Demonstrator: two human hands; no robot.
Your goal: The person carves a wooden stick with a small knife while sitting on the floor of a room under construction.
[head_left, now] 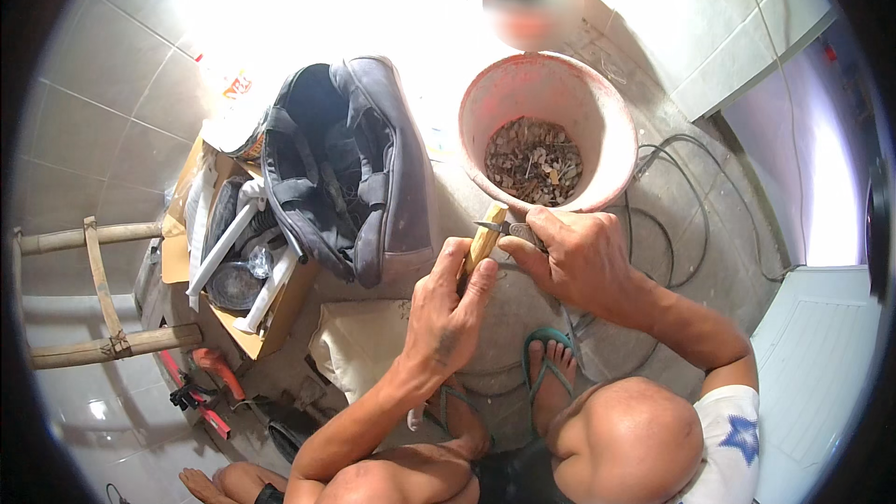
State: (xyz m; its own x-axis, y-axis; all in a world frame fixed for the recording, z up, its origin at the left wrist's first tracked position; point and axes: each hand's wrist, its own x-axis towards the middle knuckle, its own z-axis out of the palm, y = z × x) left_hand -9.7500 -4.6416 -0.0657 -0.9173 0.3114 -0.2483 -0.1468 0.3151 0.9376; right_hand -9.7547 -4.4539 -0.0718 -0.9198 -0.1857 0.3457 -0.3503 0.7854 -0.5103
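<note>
My left hand (442, 310) is closed around a short yellowish piece of wood (482, 248), which points up and away from me. A small knife (518, 230) is in my right hand (588, 259), its handle mostly covered by the fingers. Its dark blade lies across the wood near the upper end and appears to touch it. Just beyond both hands stands a whitish-pink bucket (488, 98) with brown and grey chips and scraps (532, 161) at its bottom.
To the left sits an open dark tool bag (403, 159) beside a cardboard box (271, 341) of white fittings. A wooden ladder (107, 294) is at far left. Black cable (689, 241) coils right of the bucket. Another person's foot (199, 485) shows lower left.
</note>
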